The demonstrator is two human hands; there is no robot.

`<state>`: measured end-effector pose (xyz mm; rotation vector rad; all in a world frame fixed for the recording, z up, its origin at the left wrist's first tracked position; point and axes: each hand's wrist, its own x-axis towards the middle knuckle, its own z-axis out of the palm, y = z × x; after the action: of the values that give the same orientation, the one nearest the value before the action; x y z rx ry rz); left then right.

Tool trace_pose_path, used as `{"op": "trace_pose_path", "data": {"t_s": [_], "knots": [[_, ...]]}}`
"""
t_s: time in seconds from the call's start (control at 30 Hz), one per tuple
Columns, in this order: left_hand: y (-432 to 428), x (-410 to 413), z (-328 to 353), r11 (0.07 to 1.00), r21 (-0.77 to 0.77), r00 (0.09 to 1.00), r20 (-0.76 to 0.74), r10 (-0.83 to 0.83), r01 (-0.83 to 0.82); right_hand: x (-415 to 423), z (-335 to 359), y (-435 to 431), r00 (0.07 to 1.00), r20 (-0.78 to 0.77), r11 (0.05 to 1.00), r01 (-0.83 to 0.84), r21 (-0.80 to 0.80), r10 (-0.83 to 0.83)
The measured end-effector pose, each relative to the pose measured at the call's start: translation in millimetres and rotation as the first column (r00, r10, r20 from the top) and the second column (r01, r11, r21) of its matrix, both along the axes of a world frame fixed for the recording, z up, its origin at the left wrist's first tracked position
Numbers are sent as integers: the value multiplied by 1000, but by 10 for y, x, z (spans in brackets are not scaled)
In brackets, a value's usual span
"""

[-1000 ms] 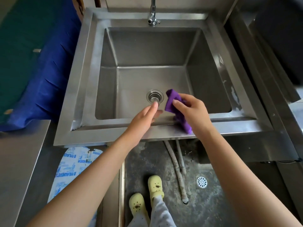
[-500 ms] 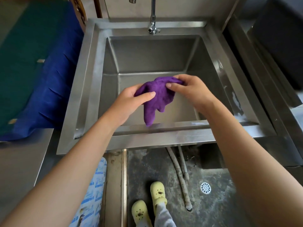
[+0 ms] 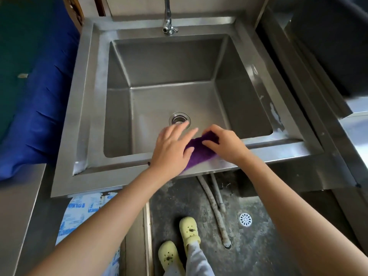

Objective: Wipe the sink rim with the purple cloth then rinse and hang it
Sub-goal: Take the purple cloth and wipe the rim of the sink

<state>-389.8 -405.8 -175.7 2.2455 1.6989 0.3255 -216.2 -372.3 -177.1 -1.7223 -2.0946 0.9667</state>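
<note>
The purple cloth (image 3: 200, 151) lies on the near rim of the steel sink (image 3: 111, 172), partly over the basin edge. My left hand (image 3: 171, 148) rests flat on the cloth's left part with fingers spread. My right hand (image 3: 225, 144) pinches the cloth's right end with its fingertips. Most of the cloth is hidden under both hands. The tap (image 3: 168, 26) stands at the sink's back rim, and no water runs from it. The drain (image 3: 179, 118) shows just beyond my left fingers.
A blue and green cloth-covered surface (image 3: 33, 100) lies to the left of the sink. Steel counters (image 3: 338, 108) border the right. Below the sink are pipes (image 3: 215, 212), a floor drain (image 3: 245, 219) and my feet in yellow clogs (image 3: 188, 230).
Both hands brought the cloth down from mid-air over the basin onto the near rim. The cloth went from hanging bunched between them to lying flattened under them.
</note>
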Motion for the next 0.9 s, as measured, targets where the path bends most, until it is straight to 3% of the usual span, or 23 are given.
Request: {"op": "trace_pose_path", "data": {"t_s": [0.1,0.2,0.27,0.37,0.6,0.9], "knots": [[86,141,-85,928,-302,972,-12,-233,219,149,-71,-99,974,164,978,129,165,-156],[82,198,-208,929,-288,967,-36,-252,232,484,-206,-364,831,376,902,308,302,-410],[79,285,-241,930,-275,966,-13,-258,244,665,-296,-529,754,439,872,417,255,-489],[173,559,-241,915,-296,958,-1,-288,275,754,-405,-574,731,432,846,500,186,-527],[435,1142,-238,857,-383,936,70,-346,345,889,-492,-634,745,378,835,478,272,-549],[768,1798,-303,797,-457,917,141,-374,395,1320,-524,-503,714,418,827,480,292,-562]]}}
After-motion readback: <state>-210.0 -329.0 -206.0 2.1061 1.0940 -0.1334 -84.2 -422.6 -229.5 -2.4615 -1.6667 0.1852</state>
